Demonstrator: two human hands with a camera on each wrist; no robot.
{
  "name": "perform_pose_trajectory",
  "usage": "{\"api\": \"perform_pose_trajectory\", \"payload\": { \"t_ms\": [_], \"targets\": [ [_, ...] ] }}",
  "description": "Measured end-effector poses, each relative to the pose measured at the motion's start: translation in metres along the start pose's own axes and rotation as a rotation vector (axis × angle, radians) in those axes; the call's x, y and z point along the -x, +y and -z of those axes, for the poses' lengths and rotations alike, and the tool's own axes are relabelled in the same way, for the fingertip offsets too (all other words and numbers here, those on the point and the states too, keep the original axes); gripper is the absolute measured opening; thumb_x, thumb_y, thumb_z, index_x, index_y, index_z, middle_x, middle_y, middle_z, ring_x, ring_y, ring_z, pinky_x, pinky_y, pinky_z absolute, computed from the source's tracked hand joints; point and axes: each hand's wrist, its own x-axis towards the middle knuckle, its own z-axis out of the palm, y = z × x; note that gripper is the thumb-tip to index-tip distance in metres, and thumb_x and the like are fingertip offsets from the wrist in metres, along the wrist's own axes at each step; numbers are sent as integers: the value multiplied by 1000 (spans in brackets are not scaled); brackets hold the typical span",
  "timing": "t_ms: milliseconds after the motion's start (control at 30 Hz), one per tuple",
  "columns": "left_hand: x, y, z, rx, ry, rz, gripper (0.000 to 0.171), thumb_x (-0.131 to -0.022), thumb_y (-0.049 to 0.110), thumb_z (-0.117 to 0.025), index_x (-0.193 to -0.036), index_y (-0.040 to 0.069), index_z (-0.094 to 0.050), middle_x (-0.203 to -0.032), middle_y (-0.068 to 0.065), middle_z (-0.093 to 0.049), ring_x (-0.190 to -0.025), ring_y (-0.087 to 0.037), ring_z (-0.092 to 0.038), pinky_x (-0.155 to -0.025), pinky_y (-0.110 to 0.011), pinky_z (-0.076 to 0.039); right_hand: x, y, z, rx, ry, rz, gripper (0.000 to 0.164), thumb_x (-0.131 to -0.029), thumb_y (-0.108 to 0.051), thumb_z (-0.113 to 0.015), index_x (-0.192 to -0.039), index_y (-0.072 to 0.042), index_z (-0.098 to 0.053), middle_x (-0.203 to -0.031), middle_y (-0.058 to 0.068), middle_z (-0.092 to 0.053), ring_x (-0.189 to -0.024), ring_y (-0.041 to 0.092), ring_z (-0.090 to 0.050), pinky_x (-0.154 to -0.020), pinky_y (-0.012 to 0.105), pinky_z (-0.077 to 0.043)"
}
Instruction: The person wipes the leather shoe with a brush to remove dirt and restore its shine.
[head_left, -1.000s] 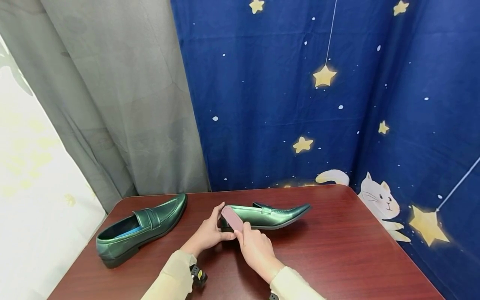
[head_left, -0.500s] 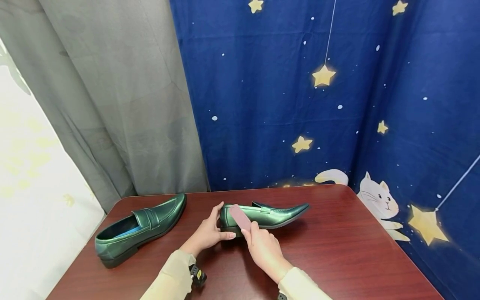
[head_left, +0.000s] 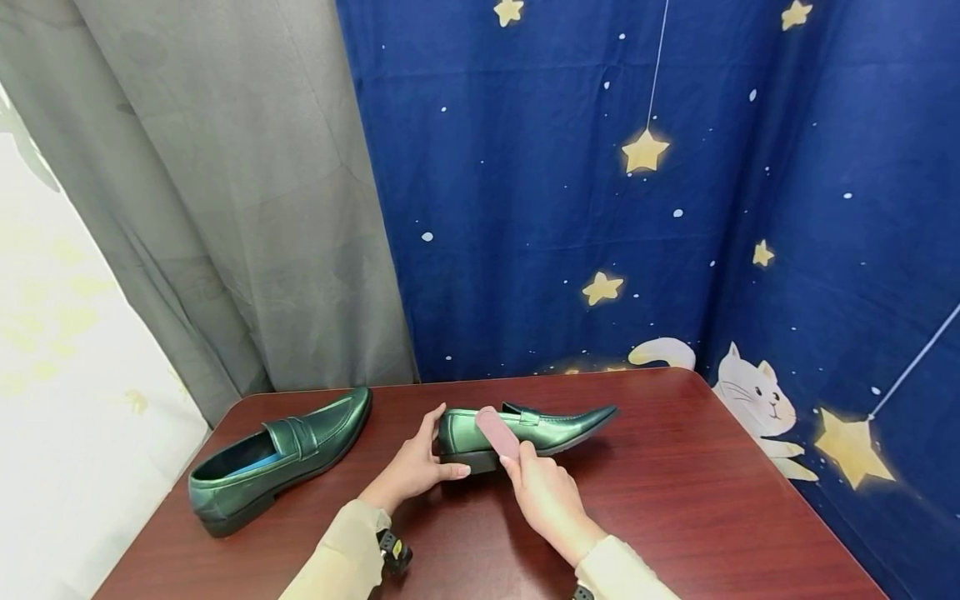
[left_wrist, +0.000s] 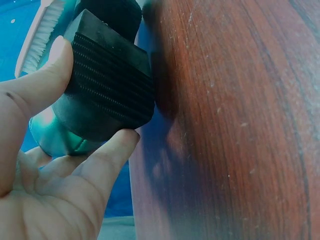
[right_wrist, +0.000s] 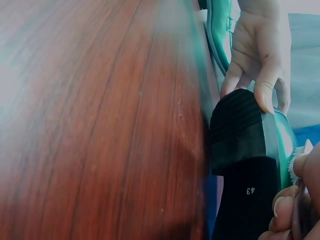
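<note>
A shiny green loafer (head_left: 566,431) is tilted on the table with its toe to the right; its black heel (left_wrist: 107,75) shows ridges in the left wrist view. My left hand (head_left: 411,472) grips the heel end, thumb on the near side and fingers round the back. In my right hand (head_left: 551,500) is a pink brush (head_left: 498,433), pinched by its handle. White bristles (left_wrist: 42,42) face the loafer's side and appear to touch it. The sole (right_wrist: 247,200) bears the number 43 in the right wrist view.
A second green loafer (head_left: 281,458) with a blue insole stands at the left of the reddish-brown table (head_left: 675,500). Grey curtain (head_left: 225,208) and blue star-patterned curtain (head_left: 525,208) hang behind the table's far edge. Black cameras sit on both wrists.
My right hand has moved the brush to the right along the loafer's side, from the heel toward the middle. The left hand keeps its grip on the heel.
</note>
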Motion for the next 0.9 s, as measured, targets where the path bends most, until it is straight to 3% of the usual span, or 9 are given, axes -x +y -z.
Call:
{"api": "perform_pose_trajectory", "payload": {
  "t_ms": [133, 267, 367, 433, 500, 567, 733, 900],
  "targets": [
    [1, 2, 0, -18, -6, 3, 114, -76, 24, -90, -161, 16, -15, -158, -20, -40, -105, -28, -72, -99, -48, -53, 1, 4, 3, -1, 6, 1, 29, -102, -37, -58, -89, -12, -49, -63, 9, -58, -54, 31, -60, -44, 41, -38],
    [3, 3, 1, -68, -10, 11, 115, -77, 29, -90, -161, 21, -13, -147, -19, -54, -91, -19, -71, -93, -44, -54, 2, 8, 5, 0, -3, -6, 30, -102, -39, -58, -89, -13, -48, -62, 6, -56, -53, 29, -59, -45, 40, -38],
    [4, 4, 2, -113, -19, 22, 118, -77, 33, -89, -163, 29, -8, -110, -13, -69, -71, -13, -62, -80, -37, -52, 3, 11, 7, 0, -9, -7, 31, -102, -40, -56, -88, -14, -48, -61, 5, -55, -53, 28, -59, -45, 40, -38],
    [4, 5, 3, -134, -30, 29, 119, -78, 35, -88, -163, 34, -4, -83, -5, -63, -62, -12, -52, -72, -33, -47, 3, 14, 8, 1, -12, -5, 31, -103, -41, -56, -89, -14, -48, -61, 4, -55, -52, 28, -58, -45, 40, -37],
    [3, 4, 3, -143, -45, 29, 119, -79, 36, -87, -162, 38, -2, -68, -1, -51, -57, -13, -44, -67, -32, -42, 3, 16, 9, 4, -17, -5, 31, -103, -41, -55, -89, -14, -48, -61, 4, -55, -52, 27, -58, -45, 39, -37],
    [2, 4, 3, -143, -51, 24, 118, -79, 36, -87, -162, 38, -4, -67, 1, -48, -57, -12, -43, -66, -31, -41, 3, 19, 11, 8, -26, -7, 31, -103, -41, -55, -90, -14, -49, -61, 3, -54, -52, 26, -57, -45, 39, -37],
    [-1, 1, 4, -147, -48, 10, 113, -78, 37, -88, -161, 35, -11, -86, -3, -62, -64, -13, -52, -71, -32, -43, 3, 26, 14, 23, -43, -12, 31, -103, -41, -55, -90, -14, -48, -60, 1, -52, -52, 25, -56, -45, 38, -36],
    [-2, 1, 5, -150, -54, 8, 110, -78, 37, -88, -159, 35, -14, -95, -6, -66, -69, -14, -57, -73, -32, -45, 4, 33, 17, 32, -53, -18, 30, -103, -41, -55, -90, -15, -48, -60, 1, -51, -52, 24, -57, -46, 38, -36]
  ]
}}
